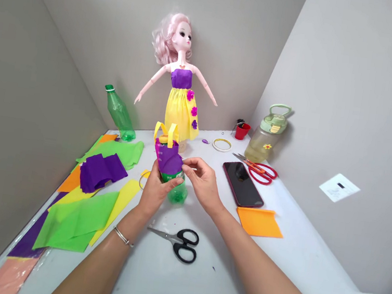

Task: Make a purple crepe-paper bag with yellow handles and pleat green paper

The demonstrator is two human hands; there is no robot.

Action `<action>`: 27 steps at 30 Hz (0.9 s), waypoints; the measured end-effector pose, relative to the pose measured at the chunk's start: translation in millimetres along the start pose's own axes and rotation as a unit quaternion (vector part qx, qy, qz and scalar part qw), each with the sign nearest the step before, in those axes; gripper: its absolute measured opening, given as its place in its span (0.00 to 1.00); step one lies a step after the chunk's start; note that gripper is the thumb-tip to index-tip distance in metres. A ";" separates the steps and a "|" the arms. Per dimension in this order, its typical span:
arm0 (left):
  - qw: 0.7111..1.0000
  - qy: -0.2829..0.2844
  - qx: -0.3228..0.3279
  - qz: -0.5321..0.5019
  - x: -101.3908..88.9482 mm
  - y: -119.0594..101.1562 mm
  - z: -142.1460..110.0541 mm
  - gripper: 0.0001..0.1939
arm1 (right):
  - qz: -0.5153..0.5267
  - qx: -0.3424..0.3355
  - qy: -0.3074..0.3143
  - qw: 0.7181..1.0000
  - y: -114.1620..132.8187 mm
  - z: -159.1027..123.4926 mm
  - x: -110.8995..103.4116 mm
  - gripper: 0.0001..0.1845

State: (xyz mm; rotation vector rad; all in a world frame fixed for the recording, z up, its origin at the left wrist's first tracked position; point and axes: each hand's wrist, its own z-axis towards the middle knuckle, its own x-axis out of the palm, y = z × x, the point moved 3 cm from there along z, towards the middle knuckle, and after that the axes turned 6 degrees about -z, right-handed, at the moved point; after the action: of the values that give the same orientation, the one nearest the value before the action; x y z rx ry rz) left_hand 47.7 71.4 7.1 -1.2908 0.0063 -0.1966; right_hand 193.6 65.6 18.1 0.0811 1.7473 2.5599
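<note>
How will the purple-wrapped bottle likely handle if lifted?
The bottle is probably light: its see-through green base looks empty. Its thin-looking wall may dent if the left hand squeezes. The purple wrap might crease, looking thin and sheet-like.

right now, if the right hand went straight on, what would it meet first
The right hand would likely meet the purple paper on the held bottle; contact is hard to tell.

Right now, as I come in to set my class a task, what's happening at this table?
The left hand grips a green bottle part-covered by a purple wrap with yellow loops at its top, while the right hand is at the wrap's edge. Black-handled scissors lie in the foreground; a doll stands beyond the hands.
</note>
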 end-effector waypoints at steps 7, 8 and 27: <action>0.999 0.033 0.033 0.000 9.2 -6.9 -5.5 0.32 | 0.082 0.047 -0.006 0.996 -13.5 5.2 -4.7 0.10; 0.999 0.031 0.034 -0.016 9.1 -5.4 -4.4 0.34 | 0.094 0.057 -0.001 0.994 -15.0 4.9 -4.1 0.10; 0.993 -0.068 0.096 0.024 6.9 -6.4 -7.1 0.46 | 0.204 0.123 0.079 0.968 -17.8 -3.2 11.8 0.21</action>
State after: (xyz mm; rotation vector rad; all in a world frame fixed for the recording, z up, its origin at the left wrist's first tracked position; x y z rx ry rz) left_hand 52.8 62.0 11.9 -1.1077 -0.0958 -0.0654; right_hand 181.7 69.9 0.7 0.2792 2.3188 2.6554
